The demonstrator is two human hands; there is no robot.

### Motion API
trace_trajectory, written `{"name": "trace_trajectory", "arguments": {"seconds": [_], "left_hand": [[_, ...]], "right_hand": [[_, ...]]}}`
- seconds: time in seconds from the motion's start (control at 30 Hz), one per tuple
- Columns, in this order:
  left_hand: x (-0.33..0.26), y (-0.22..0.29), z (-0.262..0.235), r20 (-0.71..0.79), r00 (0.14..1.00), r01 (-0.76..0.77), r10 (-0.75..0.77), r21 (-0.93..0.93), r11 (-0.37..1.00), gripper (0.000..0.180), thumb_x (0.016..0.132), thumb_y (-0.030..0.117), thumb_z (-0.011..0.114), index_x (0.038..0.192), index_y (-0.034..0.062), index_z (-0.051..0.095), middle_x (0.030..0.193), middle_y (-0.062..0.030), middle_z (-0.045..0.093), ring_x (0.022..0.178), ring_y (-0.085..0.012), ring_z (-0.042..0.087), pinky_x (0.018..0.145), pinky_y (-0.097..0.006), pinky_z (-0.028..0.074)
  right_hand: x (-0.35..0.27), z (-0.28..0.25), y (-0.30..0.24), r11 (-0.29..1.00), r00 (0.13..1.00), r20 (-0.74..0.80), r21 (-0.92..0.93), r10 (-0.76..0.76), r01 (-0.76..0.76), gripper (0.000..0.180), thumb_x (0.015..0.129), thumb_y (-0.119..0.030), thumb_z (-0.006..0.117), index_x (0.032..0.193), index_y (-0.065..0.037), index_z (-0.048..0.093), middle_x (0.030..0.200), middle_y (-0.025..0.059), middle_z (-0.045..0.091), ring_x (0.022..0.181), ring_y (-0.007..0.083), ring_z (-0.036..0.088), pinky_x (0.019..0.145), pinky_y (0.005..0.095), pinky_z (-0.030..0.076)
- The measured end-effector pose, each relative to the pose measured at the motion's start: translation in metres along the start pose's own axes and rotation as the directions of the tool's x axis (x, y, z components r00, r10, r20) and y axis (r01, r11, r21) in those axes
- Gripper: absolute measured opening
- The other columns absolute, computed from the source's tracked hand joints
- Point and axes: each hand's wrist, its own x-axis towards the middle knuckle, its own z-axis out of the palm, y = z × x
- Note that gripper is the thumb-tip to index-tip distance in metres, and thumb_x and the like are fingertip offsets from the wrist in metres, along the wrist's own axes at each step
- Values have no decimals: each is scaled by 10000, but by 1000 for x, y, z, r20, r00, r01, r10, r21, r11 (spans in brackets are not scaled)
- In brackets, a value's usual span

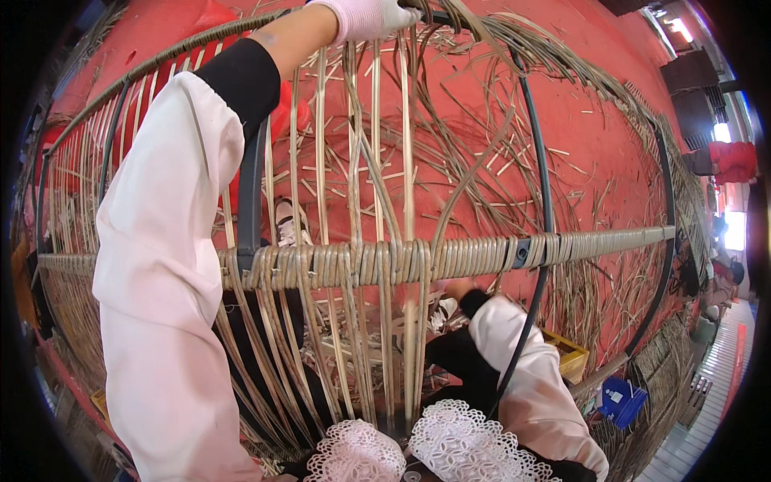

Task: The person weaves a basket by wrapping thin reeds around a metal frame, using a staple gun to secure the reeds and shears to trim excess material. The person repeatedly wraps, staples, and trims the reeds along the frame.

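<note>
My left hand (371,18), in a pale pink-and-white glove, is at the wrapped far rail (554,60) of a large woven frame. Its fingers close on a rattan strand (466,22) there; the picture's upper edge cuts off part of the hand. Below the wrapped crossbar (474,258), my right hand (459,287) reaches in behind the upright strands (409,337). Only its wrist side shows, and its fingers are hidden. Long tan strands run from the far rail over the crossbar and down toward me. Several loose ends curve above the bar.
Dark metal struts (536,153) brace the frame. Cut strands (482,185) litter the red floor (594,145). At the right stand a yellow crate (569,359) and a blue container (623,403). Another person in red (732,163) is at the far right.
</note>
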Motion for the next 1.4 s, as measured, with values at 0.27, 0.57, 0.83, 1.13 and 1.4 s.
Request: {"name": "trace_trajectory", "arguments": {"seconds": [0.27, 0.57, 0.83, 1.13, 1.4], "left_hand": [[-8, -2, -6, 53, 994, -96, 96, 5, 995, 337, 879, 261, 663, 1098, 6, 666, 1014, -238, 694, 950, -398, 672, 832, -434, 530], [3, 6, 4, -93, 996, 17, -2, 160, 987, 261, 917, 206, 578, 1067, 33, 703, 1006, -211, 697, 955, -407, 654, 860, -455, 528], [79, -46, -2, 494, 869, -270, 30, 424, 865, 347, 945, 357, 556, 1066, 80, 727, 1106, -177, 727, 905, -356, 689, 792, -424, 548], [4, -9, 16, -108, 986, -106, 126, 172, 979, 266, 911, 287, 587, 964, 74, 736, 946, -194, 711, 889, -400, 676, 773, -445, 553], [-5, 3, 8, -18, 932, -288, 362, 572, 768, 157, 889, 206, 618, 817, 88, 691, 825, -143, 693, 718, -325, 688, 650, -422, 572]], "right_hand": [[217, -168, -193, 446, 991, -62, 895, 118, 3, 261, 1044, -199, 510, 1214, -15, 584, 927, 71, 650, 694, 156, 619, 578, 266, 487], [213, -162, -191, -13, 950, -257, 965, 177, 263, 134, 1032, -131, 510, 1115, -45, 572, 934, 77, 617, 821, 166, 649, 750, 344, 561], [299, -150, -130, -122, 994, -46, 992, -98, 33, 128, 972, 11, 532, 1045, -59, 609, 1011, 134, 653, 949, 255, 672, 916, 442, 585], [252, -149, -155, 961, 777, -618, 126, -118, 246, 238, 926, -325, 650, 1015, -125, 743, 925, 130, 683, 947, 322, 632, 865, 440, 500], [184, -172, -190, 809, 816, -544, 380, -197, 448, 110, 923, -81, 632, 956, 18, 664, 840, 104, 667, 800, 244, 634, 714, 336, 495]]}}
